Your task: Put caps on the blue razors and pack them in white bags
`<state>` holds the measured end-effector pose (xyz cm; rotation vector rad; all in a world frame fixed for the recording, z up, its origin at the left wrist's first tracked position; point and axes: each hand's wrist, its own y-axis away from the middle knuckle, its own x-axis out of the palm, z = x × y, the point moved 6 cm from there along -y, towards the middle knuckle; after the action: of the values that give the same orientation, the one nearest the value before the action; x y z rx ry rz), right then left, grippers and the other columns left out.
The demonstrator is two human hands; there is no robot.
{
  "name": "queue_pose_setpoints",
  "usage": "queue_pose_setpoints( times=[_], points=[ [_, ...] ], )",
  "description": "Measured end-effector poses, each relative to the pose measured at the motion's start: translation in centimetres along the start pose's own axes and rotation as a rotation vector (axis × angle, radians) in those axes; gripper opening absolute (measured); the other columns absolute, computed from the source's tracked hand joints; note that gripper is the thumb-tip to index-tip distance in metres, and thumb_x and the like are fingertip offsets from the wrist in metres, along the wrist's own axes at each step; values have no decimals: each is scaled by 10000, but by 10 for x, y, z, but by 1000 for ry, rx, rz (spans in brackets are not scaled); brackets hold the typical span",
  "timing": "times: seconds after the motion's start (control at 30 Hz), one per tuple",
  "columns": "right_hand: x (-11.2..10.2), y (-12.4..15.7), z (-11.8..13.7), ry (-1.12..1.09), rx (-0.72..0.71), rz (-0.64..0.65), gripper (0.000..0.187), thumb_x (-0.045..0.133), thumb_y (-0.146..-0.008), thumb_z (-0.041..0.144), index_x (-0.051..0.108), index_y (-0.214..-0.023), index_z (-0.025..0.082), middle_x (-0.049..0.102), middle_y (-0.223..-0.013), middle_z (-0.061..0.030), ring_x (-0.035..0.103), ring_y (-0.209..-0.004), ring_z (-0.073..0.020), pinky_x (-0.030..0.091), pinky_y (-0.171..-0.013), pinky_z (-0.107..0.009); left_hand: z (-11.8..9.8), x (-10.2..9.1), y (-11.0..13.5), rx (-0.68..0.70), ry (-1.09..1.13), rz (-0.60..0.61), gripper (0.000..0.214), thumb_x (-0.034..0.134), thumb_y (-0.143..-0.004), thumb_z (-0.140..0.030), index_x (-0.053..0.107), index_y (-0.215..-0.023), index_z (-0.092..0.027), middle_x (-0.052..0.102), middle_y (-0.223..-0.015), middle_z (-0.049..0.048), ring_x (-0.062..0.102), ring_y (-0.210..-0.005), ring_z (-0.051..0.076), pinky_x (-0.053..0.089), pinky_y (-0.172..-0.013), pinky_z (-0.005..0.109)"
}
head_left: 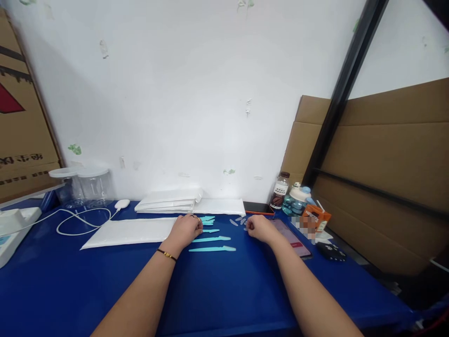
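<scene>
At the middle of the blue table (pixel 224 290), the left hand (pixel 185 230) lies knuckles up with its fingers curled in. It seems to be closed on a bunch of teal sticks (pixel 207 219), whose ends fan out from the fingertips toward three o'clock, though the view is too small to be sure of the grip. Three more teal sticks (pixel 212 239) lie flat on the table at about four o'clock from that hand, one below another and roughly parallel, each running left to right. A black cord with a gold bead circles the left wrist.

The right hand (pixel 257 229) rests near by at three o'clock from the left, folded into a loose fist. I cannot tell whether anything is pinched inside it. A scatter of small clear caps (pixel 238 220) lies at eleven o'clock from this hand, between the two hands.

A white padded envelope (pixel 129 232) lies flat at nine o'clock from the left hand, touching it or just beside it. A stack of white envelopes (pixel 168 202) sits at twelve o'clock, against the wall. A phone (pixel 294 241) with its screen lit lies just beside the right wrist at three o'clock. A dark bottle (pixel 279 191) stands at one o'clock, and two clear jars (pixel 86 187) stand far off at ten o'clock, beside a looped white cable (pixel 80 224).
</scene>
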<state>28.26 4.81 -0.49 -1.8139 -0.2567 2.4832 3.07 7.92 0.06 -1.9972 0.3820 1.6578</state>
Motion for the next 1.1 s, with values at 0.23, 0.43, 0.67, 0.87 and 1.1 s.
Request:
queue_pose_setpoints(
  times=[0.23,0.43,0.67,0.87,1.1],
  points=[
    [8,-5,18,-394,-171,-35,135,514,-766,204,642,-805,182,653,-699,-14,566,-598,-123,399,-561,-211,-10,-5,2,48,-35,-45,251,391,-870,-270,604,-754,-205,655,-783,37,583,-776,184,335,-661,278],
    [15,-8,27,-851,-89,-24,266,644,-700,339,708,-861,138,677,-681,-48,593,-586,-142,453,-601,-260,-11,-7,2,6,129,-48,272,317,-909,-338,558,-896,-213,651,-791,30,586,-699,160,341,-599,247],
    [12,-4,33,-1148,-49,-82,328,757,-585,358,696,-810,126,707,-701,-83,647,-680,-189,476,-639,-294,-14,-8,3,12,230,-44,271,330,-896,-359,558,-872,-215,654,-801,23,585,-711,160,349,-597,239],
    [13,-3,42,-1137,-42,-64,357,767,-565,391,700,-797,127,715,-707,-88,658,-694,-202,479,-639,-303,-17,-8,4,2,379,-14,271,340,-880,-363,561,-869,-208,665,-822,23,587,-737,158,378,-618,235],
    [25,2,54,-1038,-93,176,339,780,-530,377,706,-756,135,703,-667,-46,639,-637,-177,482,-643,-296,-31,2,6,101,426,120,227,438,-801,-318,628,-809,-194,667,-756,2,564,-671,139,362,-584,218]
  ],
)
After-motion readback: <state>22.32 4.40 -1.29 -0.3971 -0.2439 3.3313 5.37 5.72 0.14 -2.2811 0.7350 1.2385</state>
